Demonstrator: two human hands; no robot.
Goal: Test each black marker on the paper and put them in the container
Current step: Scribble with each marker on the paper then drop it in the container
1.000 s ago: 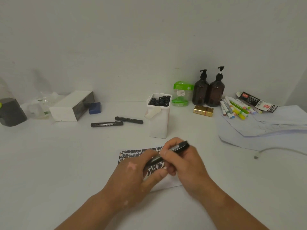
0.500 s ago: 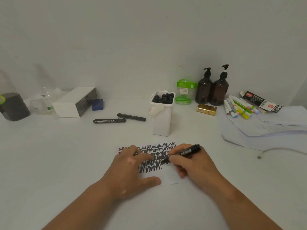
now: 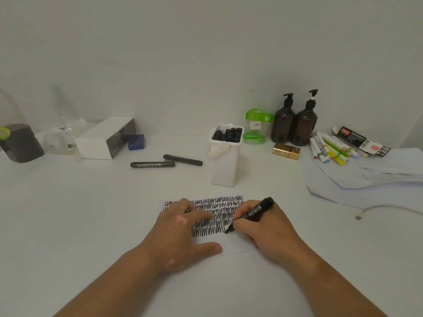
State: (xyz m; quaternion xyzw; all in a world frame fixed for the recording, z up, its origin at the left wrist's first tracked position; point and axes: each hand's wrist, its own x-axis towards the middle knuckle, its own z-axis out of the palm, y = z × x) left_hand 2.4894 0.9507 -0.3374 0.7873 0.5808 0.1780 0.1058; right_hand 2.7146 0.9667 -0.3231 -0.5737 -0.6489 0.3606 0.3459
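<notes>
While my right hand (image 3: 266, 227) pinches the uncapped marker (image 3: 250, 215) closed in its grip, tip on the paper (image 3: 238, 247), a half second ago's zigzag row has grown, so this pen writes. My left hand (image 3: 183, 227) lies flat, pinning the sheet. At twelve o'clock stands one container (image 3: 225, 167); at eleven o'clock two markers (image 3: 152, 164) wait on the worktop (image 3: 80, 225).

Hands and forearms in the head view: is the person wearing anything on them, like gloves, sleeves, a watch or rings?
Nothing worn shows. The left hand and right hand are bare, without gloves, and both forearms are uncovered right down to the bottom edge of the picture, with no sleeve in view. No watch, band or ring is visible on either wrist or on the fingers.
</notes>
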